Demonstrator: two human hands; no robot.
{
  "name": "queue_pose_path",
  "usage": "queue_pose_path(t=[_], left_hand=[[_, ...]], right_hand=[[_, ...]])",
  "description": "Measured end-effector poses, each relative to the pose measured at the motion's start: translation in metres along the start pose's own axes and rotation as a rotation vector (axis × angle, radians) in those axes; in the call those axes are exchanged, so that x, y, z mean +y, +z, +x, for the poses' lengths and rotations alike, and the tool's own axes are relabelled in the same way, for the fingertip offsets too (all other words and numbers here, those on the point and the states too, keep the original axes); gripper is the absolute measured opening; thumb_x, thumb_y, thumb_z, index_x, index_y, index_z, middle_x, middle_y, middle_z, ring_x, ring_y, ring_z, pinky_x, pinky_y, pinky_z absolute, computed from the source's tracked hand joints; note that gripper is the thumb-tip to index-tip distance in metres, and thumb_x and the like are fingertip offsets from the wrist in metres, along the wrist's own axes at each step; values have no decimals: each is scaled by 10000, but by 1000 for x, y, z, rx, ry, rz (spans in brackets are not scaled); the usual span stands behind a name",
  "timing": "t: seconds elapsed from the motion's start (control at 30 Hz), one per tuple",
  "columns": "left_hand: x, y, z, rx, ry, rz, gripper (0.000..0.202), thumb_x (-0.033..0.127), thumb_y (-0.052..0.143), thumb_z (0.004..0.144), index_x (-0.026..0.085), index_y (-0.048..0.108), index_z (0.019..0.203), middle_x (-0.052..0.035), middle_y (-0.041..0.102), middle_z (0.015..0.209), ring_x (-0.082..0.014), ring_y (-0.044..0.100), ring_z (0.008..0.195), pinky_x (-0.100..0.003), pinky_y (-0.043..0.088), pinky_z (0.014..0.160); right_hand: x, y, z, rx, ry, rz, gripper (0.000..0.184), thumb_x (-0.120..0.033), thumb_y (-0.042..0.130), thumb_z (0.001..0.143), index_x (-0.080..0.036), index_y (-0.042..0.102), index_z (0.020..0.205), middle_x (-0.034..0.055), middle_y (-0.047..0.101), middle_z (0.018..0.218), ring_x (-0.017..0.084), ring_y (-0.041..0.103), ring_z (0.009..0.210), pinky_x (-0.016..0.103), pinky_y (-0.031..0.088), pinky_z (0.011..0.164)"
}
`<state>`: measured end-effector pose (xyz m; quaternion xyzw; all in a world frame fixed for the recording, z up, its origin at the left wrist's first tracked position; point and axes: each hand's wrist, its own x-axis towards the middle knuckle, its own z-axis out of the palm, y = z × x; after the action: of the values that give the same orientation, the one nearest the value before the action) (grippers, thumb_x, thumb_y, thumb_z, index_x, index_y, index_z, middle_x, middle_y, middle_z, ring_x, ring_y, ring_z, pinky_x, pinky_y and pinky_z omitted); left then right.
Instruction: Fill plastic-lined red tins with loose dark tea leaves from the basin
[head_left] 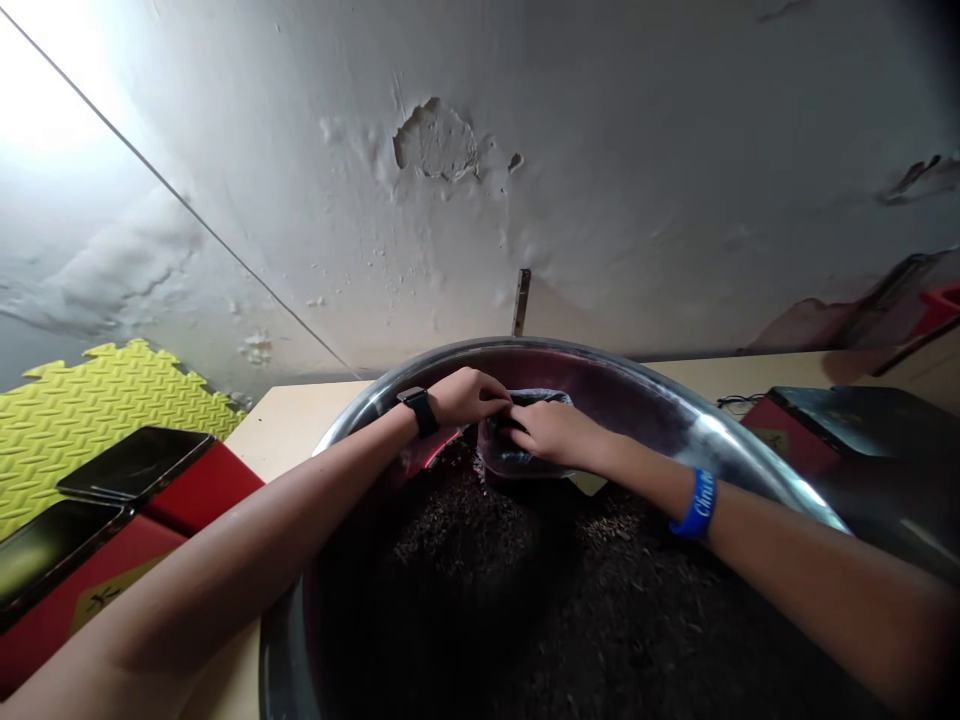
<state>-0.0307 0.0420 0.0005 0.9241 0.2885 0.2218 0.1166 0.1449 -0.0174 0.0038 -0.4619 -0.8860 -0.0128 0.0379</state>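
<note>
A wide metal basin (720,425) holds a bed of dark, loose, leaf-like bits (480,540). Near its far side sits a small clear plastic tub (510,465), which looks lined with thin plastic film. My left hand (466,397), a black watch on its wrist, bends over the tub's left far corner with fingers pressed together. Across the tub's opening lies my right hand (562,435), fingers curled inward and nearly meeting the left fingertips. What the fingertips hold, if anything, is hidden. A pale yellowish piece (587,483) shows beside the tub, under my right wrist.
Red boxes with dark glossy tops (139,465) stand left of the basin, and another dark-topped box (832,420) stands right. Behind is a peeling wall (450,230) with a short metal strip (521,302). A yellow foam mat (112,420) lies at far left.
</note>
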Motion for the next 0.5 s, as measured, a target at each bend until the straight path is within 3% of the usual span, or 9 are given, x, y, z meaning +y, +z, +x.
queue_pose_path(t=[0.13,0.33,0.43,0.5], left_hand=[[4,-2,-1,1,39,70,220,293,494,789,208,678,873,-12,671,800,-113,586,696,-218,439,671],[5,0,0,2,69,59,219,270,490,791,203,670,896,-6,667,826,-110,582,722,-213,435,691],[7,0,0,-5,53,58,230,279,481,799,192,664,908,-9,665,858,-114,582,754,-214,433,711],[7,-1,-1,-14,38,72,234,260,468,804,181,659,914,-16,663,883,-121,582,783,-218,431,726]], right_hand=[[10,15,7,-33,3,-3,424,-438,287,862,-189,600,1002,117,650,887,240,598,756,294,353,594],[10,18,6,9,-42,15,366,-400,332,856,-200,615,974,101,647,914,223,597,782,279,359,601],[5,17,4,84,-74,17,309,-323,357,857,-171,612,944,96,640,909,198,584,785,278,375,645],[-1,12,3,181,-173,-3,263,-266,380,848,-149,609,904,94,629,890,190,563,811,293,382,712]])
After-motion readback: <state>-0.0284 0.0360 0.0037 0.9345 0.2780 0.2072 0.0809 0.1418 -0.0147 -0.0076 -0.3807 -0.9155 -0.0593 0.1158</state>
